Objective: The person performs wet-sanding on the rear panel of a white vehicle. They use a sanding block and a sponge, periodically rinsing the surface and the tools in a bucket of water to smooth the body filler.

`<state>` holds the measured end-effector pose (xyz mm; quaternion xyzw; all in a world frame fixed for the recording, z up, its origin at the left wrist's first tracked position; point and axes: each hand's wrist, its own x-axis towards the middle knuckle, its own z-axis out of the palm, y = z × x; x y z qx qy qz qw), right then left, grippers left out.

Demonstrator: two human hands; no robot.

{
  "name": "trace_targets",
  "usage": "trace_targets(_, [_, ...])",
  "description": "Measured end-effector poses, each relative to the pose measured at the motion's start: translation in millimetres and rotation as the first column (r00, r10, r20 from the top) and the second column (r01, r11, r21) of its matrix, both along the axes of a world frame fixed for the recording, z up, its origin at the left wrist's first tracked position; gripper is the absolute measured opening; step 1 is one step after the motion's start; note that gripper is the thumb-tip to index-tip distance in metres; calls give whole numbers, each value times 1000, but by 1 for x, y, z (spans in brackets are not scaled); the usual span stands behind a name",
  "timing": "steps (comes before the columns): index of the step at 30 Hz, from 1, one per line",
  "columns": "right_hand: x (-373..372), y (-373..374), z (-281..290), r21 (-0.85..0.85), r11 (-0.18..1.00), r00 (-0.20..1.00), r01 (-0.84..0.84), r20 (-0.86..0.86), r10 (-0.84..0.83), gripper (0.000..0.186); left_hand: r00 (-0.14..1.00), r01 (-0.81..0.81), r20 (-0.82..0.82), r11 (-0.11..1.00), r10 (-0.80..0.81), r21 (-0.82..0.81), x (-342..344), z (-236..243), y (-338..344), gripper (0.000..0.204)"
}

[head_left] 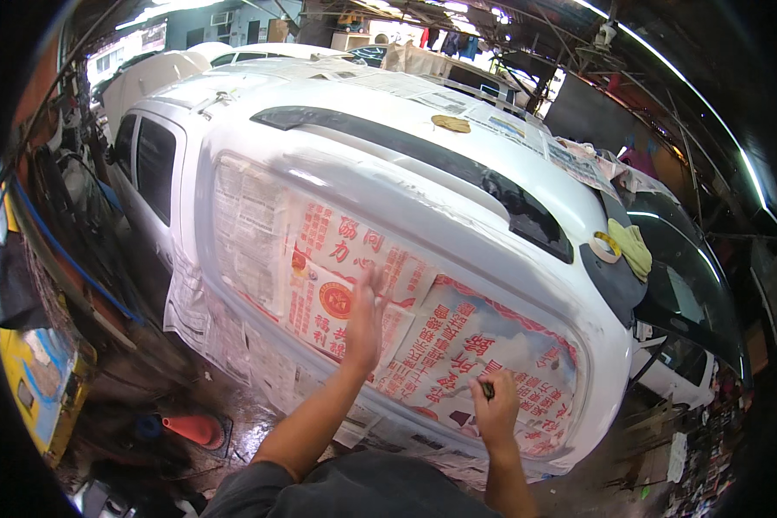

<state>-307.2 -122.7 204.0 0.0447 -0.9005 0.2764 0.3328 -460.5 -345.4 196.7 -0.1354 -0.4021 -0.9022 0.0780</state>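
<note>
In front of me is the side of a white vehicle [388, 142] with a long raised canopy. Red-printed masking paper [423, 345] and newspaper [246, 229] cover its side window, framed by a dull grey border [375, 190]. My left hand [367, 324], slightly blurred, is held up before the paper with fingers stretched out and nothing visible in it. Whether it touches the paper I cannot tell. Lower right, my right hand [498, 413] is closed, with a small dark object [488, 390] showing between thumb and fingers; its kind is unclear.
A yellow-green cloth [630, 249] and a tape roll [606, 247] lie on the vehicle's right end. A tan pad [451, 124] rests on the roof. An orange traffic cone [197, 429] lies on the floor, near a yellow panel [39, 388] at left.
</note>
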Motion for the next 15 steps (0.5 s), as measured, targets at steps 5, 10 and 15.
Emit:
trace_targets(5, [84,19,-73,-237,956,966,173,232,-118,21,996,-72,-25,957,82,281,-70,63,14,83])
trace_targets(10, [134,43,-96,-279,913,923,299,326,-203,22,985,-170,89,940,150,295,-89,72,36,89])
trace_targets(15, [141,65,-83,-328,884,929,333,276,-247,22,978,-200,111,935,175,293,-82,71,60,86])
